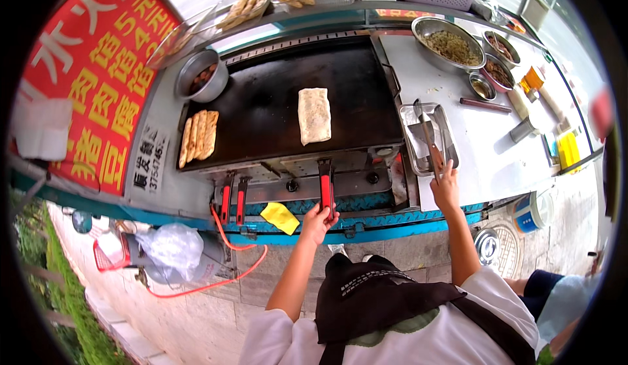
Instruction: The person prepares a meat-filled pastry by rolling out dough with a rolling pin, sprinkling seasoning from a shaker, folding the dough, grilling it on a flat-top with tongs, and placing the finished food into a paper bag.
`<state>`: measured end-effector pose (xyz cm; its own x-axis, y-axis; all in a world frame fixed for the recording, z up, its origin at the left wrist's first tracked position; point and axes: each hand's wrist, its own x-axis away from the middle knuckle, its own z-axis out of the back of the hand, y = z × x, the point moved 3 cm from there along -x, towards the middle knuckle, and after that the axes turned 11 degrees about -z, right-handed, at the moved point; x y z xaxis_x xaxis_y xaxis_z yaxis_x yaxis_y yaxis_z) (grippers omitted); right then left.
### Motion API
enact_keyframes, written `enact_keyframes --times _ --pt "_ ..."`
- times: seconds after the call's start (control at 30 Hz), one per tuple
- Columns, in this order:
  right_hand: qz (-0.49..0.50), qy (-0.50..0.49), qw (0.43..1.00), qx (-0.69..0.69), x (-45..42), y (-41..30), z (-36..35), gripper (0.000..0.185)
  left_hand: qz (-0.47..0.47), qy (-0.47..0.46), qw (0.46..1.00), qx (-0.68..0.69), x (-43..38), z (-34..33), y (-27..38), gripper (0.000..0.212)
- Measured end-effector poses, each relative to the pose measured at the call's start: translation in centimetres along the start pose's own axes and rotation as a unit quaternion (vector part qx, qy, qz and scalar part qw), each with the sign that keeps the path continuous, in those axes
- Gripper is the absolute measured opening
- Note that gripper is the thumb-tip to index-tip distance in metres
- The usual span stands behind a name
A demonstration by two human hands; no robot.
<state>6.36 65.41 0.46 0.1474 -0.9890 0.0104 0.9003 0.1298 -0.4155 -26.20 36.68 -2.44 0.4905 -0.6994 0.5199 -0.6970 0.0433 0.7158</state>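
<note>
My left hand [318,223] is closed around a red and black handle [326,191] at the front of the griddle [274,80]. At the metal tray [455,156] right of the griddle, my right hand [445,188] touches the wooden handle of a utensil [434,155]; its fingers look partly extended, and the grip is unclear. A scraper with a broad metal blade [421,132] lies in that tray. One pale rectangular flatbread [314,116] rests on the griddle right of its middle. Several browned, folded flatbreads [198,137] lie side by side at its left front corner.
A deep metal pot [202,76] stands at the griddle's left back. Bowls of filling, the largest a steel bowl [449,45], stand on the right counter near a rolling pin [485,105]. A yellow cloth [280,218] lies on the front ledge. Another person [564,296] is at lower right.
</note>
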Motion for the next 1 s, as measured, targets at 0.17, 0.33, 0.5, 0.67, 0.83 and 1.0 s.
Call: enact_keyframes --times 0.17,0.33,0.5,0.67,0.83,1.0 --pt "0.015 -0.235 0.918 -0.318 4.5 0.1 9.2 0.059 -0.036 0.018 0.998 0.045 1.1 2.5 -1.7 0.023" --pt "-0.026 -0.44 0.823 -0.359 11.3 2.6 14.0 0.029 -0.018 0.014 1.0 -0.006 7.7 3.8 -5.1 0.028" --pt "-0.081 -0.528 0.772 -0.346 16.8 3.8 11.4 0.035 -0.024 -0.01 0.999 -0.024 19.6 6.2 -9.6 0.028" --pt "-0.078 -0.577 0.751 -0.312 20.3 3.6 6.9 0.048 0.03 -0.021 0.999 -0.032 31.1 10.2 -14.6 0.033" --pt "-0.133 -0.566 0.744 -0.331 23.3 3.4 3.5 0.046 0.063 -0.052 0.996 -0.042 38.1 12.7 -16.9 0.043" --pt "-0.184 -0.537 0.74 -0.36 25.8 0.2 0.9 0.037 0.059 -0.061 0.996 -0.04 39.7 12.1 -15.9 0.052"
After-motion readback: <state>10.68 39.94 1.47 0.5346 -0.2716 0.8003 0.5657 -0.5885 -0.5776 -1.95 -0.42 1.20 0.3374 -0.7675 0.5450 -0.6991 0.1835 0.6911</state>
